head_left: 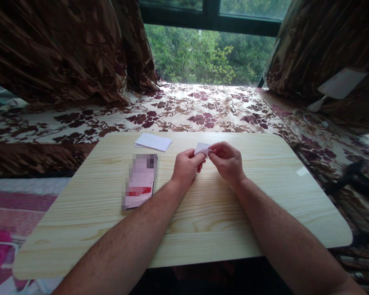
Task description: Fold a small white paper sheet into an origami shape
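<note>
In the head view, the left hand [187, 164] grips a small white paper [201, 148] over the table [203, 221]; the right hand [227, 160] pinches its three o'clock corner. From that paper, a paper stack [153, 142] lies at nine o'clock, and a phone [140, 180], its surface pixelated, at eight o'clock, near the left forearm [132, 229].

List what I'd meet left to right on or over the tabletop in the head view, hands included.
Phone → left hand → small piece of paper → right hand → pale patch near the tabletop's right edge. White paper stack left out: overlaps the phone's span left to right.
</note>
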`<state>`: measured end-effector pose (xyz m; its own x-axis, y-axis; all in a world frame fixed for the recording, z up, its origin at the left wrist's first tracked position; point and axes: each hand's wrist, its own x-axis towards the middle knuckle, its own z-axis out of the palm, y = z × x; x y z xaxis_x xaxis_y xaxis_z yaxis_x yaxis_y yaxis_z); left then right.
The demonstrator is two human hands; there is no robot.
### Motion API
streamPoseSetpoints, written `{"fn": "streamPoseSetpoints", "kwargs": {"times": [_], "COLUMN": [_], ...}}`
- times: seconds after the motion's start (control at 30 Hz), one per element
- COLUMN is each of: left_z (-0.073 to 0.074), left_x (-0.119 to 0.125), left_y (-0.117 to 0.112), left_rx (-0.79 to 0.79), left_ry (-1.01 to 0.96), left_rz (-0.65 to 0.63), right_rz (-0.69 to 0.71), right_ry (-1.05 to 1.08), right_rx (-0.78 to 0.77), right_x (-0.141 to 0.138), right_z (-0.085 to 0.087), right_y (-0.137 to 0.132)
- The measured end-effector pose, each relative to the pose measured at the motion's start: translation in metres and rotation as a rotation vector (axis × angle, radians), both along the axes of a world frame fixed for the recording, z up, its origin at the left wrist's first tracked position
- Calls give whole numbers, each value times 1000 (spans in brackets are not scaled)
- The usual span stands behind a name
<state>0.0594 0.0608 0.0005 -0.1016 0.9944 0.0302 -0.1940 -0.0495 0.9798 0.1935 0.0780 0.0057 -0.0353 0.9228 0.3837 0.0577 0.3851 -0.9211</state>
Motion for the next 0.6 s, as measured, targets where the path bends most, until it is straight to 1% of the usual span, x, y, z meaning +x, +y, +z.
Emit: {"fn": "streamPoseSetpoints", "kwargs": {"times": [0.23,0.4,0.5,0.6], "left_z": [-1,3,6,8], "left_x": [-1,-2,-3,-3], "left_y": [-1,-1,-1,-1], "left_rx": [13,-4,-34,-50], "left_ry": [-9,-62,-97,-107], "left_rz": [-32,-48,-43,-40], "right_rz": [-55,-26,-25,-10], "right_ry": [-109,-158,-228,-285], "right_rx": [86,171,220,239], "right_x": [3,5,5,5], "right_z": [0,4,8,10], "right_y": [-3,-5,-7,-9]}}
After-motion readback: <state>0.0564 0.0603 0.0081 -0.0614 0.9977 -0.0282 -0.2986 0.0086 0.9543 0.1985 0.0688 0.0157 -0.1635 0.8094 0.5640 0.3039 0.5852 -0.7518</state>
